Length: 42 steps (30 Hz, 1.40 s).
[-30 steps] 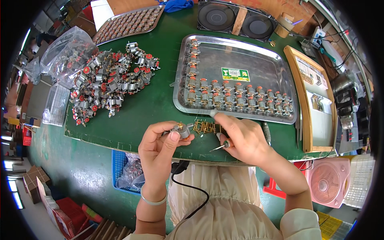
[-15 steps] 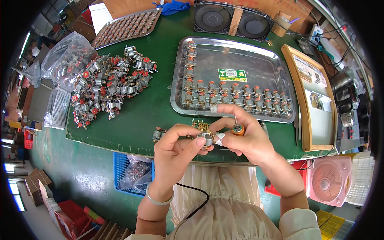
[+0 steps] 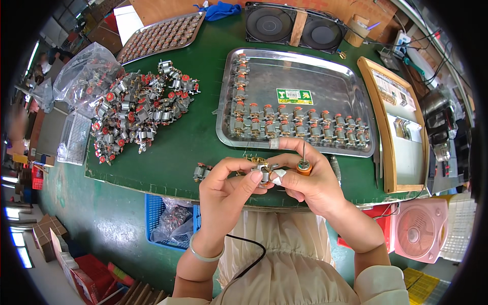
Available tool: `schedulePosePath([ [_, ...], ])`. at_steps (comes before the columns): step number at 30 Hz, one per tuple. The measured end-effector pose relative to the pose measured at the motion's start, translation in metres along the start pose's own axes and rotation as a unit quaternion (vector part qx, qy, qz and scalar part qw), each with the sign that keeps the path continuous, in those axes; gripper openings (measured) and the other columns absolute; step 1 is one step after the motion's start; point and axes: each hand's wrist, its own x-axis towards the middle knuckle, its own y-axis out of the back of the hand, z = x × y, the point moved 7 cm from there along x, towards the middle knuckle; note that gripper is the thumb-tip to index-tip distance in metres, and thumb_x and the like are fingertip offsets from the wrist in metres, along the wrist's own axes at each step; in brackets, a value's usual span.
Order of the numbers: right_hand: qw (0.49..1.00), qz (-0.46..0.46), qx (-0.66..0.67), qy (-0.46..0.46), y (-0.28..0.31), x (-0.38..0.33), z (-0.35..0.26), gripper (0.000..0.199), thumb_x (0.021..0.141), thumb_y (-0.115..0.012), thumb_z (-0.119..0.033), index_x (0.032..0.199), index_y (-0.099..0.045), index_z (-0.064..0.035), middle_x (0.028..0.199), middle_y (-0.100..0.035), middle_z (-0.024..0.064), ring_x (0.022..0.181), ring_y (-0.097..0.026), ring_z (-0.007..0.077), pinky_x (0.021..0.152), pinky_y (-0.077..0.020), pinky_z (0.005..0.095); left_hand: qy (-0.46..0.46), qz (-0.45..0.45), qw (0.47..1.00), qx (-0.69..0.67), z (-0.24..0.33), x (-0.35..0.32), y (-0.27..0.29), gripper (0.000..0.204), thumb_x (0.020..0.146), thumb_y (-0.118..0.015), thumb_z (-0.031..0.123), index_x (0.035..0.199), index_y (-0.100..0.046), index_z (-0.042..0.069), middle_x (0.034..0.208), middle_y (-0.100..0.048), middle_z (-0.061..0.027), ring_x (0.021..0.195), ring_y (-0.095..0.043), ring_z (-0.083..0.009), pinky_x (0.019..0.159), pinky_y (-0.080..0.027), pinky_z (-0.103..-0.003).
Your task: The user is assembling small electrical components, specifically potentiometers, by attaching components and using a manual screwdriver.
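Between my hands, over the near edge of the green table, is a small silver motor [image 3: 265, 174]. My left hand [image 3: 223, 195] is closed, with thumb and fingers pinching the motor. My right hand [image 3: 321, 185], with white wrap on the thumb, touches its right side. That hand is also closed around a screwdriver [image 3: 303, 166] with an orange handle, its shaft pointing up. Small brass pieces [image 3: 252, 158] lie just beyond my fingertips. Left of my left hand rests a loose motor [image 3: 201, 172]. Exactly where my right fingertips meet the motor is partly hidden.
Beyond my hands lies a steel tray [image 3: 333, 68] with motors in rows. A heap of motors [image 3: 140, 109] sits left, beside a plastic bag [image 3: 84, 76]. A wood-framed box [image 3: 390, 168] stands right. Farther back are a second full tray [image 3: 162, 35] and two black fans [image 3: 269, 23].
My left hand has shifted slightly right. The motor has turned a little between my fingers, and the screwdriver shaft now stands more upright.
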Motion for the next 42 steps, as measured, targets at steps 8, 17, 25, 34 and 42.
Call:
schedulePosePath([
  [8,1.0,0.002,0.004,-0.004,0.003,0.0,0.0,0.05,0.074,-0.06,0.002,0.119,-0.038,-0.0024,0.099,-0.058,0.0149,0.05,-0.043,0.0035,0.039,-0.0305,0.0154,0.016,-0.008,1.0,-0.01,-0.002,0.001,-0.002,0.016,0.084,-0.055,0.002,0.096,-0.051,-0.006,0.091,-0.059,-0.0131,0.08,-0.063,-0.0202,0.07,-0.055,-0.029],
  [17,0.944,0.025,-0.247,0.218,0.007,-0.008,-0.016,0.043,0.07,-0.062,0.0,0.102,-0.034,-0.0045,0.081,-0.055,0.0064,0.055,-0.042,0.003,0.044,-0.0324,0.0182,0.001,-0.025,1.0,0.005,-0.003,0.004,0.001,0.019,0.083,-0.056,0.001,0.1,-0.048,-0.004,0.094,-0.06,-0.0165,0.084,-0.063,-0.0222,0.073,-0.053,-0.029],
  [25,0.831,-0.016,-0.402,0.385,-0.01,-0.044,-0.019,0.039,0.068,-0.054,0.009,0.106,-0.049,0.002,0.085,-0.055,0.0105,0.059,-0.048,0.0117,0.048,-0.04,0.021,0.015,0.017,0.991,-0.133,-0.011,0.004,0.003,0.035,0.085,-0.054,0.006,0.119,-0.044,0.0,0.104,-0.059,-0.0199,0.086,-0.063,-0.0266,0.069,-0.055,-0.03],
  [34,0.868,0.047,-0.329,0.37,0.002,-0.046,-0.003,0.037,0.077,-0.055,0.005,0.113,-0.05,0.0069,0.087,-0.057,0.0129,0.071,-0.054,0.0143,0.059,-0.042,0.0215,0.005,0.09,0.974,-0.209,-0.021,0.002,-0.001,0.036,0.087,-0.052,0.01,0.121,-0.043,0.002,0.107,-0.057,-0.019,0.089,-0.062,-0.0273,0.073,-0.054,-0.03],
  [42,0.986,-0.064,0.154,-0.029,0.008,-0.033,0.04,0.032,0.094,-0.039,-0.024,0.11,-0.049,0.0017,0.073,-0.056,0.012,0.041,-0.032,0.0074,0.039,-0.0339,0.0228,-0.075,0.098,0.981,-0.149,-0.012,-0.004,-0.003,0.034,0.086,-0.052,0.006,0.119,-0.044,0.001,0.105,-0.058,-0.0191,0.088,-0.062,-0.0284,0.072,-0.054,-0.032],
])
